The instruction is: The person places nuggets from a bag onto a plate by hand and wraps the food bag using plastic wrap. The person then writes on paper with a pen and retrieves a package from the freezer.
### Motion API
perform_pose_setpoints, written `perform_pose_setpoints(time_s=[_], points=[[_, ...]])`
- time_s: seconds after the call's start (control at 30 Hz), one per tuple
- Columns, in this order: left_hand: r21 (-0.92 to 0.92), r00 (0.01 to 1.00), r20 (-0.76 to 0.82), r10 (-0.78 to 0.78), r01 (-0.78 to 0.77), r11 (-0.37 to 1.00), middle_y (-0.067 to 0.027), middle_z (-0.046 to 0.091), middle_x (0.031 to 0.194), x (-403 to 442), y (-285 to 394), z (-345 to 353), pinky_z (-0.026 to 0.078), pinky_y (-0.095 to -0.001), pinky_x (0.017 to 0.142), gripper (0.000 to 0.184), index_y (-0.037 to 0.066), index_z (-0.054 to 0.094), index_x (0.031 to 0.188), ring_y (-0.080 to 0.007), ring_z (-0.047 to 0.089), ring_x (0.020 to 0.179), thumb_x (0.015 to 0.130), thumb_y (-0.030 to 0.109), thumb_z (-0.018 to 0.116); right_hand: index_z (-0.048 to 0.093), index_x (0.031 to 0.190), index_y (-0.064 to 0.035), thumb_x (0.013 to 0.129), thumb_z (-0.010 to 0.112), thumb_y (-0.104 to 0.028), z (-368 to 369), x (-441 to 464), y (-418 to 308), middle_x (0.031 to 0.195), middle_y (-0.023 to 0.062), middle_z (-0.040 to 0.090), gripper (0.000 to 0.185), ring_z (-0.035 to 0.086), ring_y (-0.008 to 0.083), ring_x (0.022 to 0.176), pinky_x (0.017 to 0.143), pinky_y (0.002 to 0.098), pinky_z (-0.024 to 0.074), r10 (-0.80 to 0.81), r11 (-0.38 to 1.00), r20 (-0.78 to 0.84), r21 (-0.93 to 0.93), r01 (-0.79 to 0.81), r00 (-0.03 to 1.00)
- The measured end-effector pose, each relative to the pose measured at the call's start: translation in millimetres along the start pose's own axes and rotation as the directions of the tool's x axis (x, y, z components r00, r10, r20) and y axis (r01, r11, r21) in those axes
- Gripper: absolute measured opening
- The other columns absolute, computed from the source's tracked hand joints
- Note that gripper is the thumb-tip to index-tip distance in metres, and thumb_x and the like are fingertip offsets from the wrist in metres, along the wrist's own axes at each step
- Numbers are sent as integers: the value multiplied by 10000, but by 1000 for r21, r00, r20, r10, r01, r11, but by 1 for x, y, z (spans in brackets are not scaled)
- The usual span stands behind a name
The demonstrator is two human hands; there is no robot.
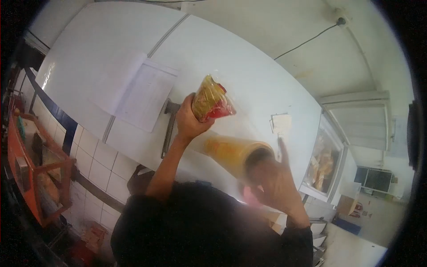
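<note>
My left hand [193, 118] grips a package [211, 100] with yellow-green and red parts, wrapped in clear, shiny film. What is inside the wrapping I cannot make out. Just below it, a thick yellow roll of cling film [227, 153] lies at a slant, its open core facing my right hand [278, 182]. That hand is blurred, with one finger stretched along the outside and the others at the core's end, where they hold the roll. A faint clear sheet seems to stretch between the roll and the package.
The white top [231, 53] spreads beneath my hands, with papers [147, 95] and a metal handle [169, 129] at left. A small whitish label [281, 123] lies at right. An orange-framed case [40, 169] stands at far left. Beyond the right edge, a glass-topped bin [324, 164] holds packages.
</note>
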State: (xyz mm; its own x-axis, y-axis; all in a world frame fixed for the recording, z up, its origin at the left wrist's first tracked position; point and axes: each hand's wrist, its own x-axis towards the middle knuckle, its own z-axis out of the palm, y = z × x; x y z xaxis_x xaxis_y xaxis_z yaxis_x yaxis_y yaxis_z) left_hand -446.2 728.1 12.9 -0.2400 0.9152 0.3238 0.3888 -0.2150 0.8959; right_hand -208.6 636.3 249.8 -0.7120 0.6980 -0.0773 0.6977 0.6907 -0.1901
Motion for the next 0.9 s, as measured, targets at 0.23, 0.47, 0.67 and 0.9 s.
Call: perform_pose_setpoints(time_s=[0.23,0.47,0.67,0.9], points=[[106,950,-310,40,-7,994,-198,622,1230,-4,-10,46,534,-513,947,929,12,497,1359,-432,625,1121,584,245,953,737,975,-38,812,834,-366,11,-3,-7,896,49,717,379,682,268,1004,1186,833,56,207,978,67,-19,-207,976],[107,911,-409,-52,105,989,-207,606,1218,-3,-32,45,528,-525,939,950,5,464,1385,-434,616,1116,605,245,951,764,945,-96,849,762,-292,-5,-5,-34,884,58,716,218,676,273,1006,1191,827,48,291,948,104,-168,-271,951],[203,886,-461,46,55,978,-213,585,1208,3,-30,35,517,-532,940,963,-2,451,1390,-439,598,1127,604,231,956,770,961,-100,868,729,-255,-19,-38,-3,859,46,694,186,648,258,1027,1177,845,34,142,982,71,-135,-132,987],[185,889,-458,9,85,979,-212,574,1230,5,-27,41,499,-530,962,936,-8,459,1371,-432,587,1145,613,224,956,774,904,-111,801,815,-274,1,-34,-21,846,33,698,197,655,236,978,1225,765,148,1,998,67,-58,3,998]])
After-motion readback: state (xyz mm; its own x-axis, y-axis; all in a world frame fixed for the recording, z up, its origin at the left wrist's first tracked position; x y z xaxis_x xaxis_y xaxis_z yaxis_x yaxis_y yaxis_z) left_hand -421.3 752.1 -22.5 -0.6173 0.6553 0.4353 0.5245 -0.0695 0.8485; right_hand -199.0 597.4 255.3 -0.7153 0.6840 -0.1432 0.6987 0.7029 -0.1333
